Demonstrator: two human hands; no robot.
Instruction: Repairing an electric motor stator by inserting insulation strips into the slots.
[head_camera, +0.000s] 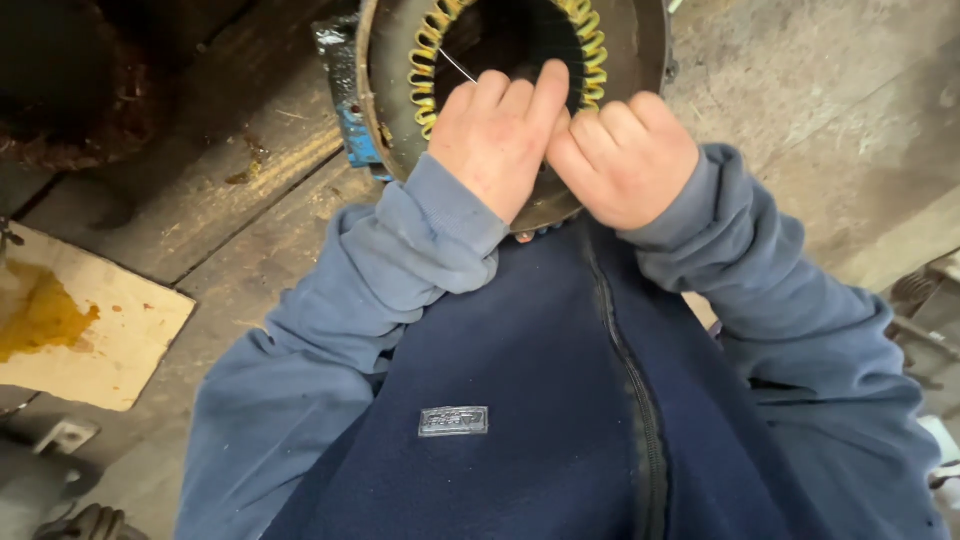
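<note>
A round motor stator (385, 60) in a rusty metal housing with blue paint stands on the wooden floor in front of me. Yellow winding loops (428, 50) line its dark bore. My left hand (495, 135) rests on the near rim, fingers curled together and pointing into the bore, beside a thin pale wire (457, 66). My right hand (625, 160) is pressed against the left one, fingers bent onto the rim. What the fingertips pinch is hidden. Blue sleeves and a dark vest fill the lower frame.
Worn wooden planks (200, 190) run under the stator. A stained piece of cardboard (90, 320) lies at the left. Dark metal parts (60, 500) sit at the lower left, more metal pieces (925, 310) at the right edge.
</note>
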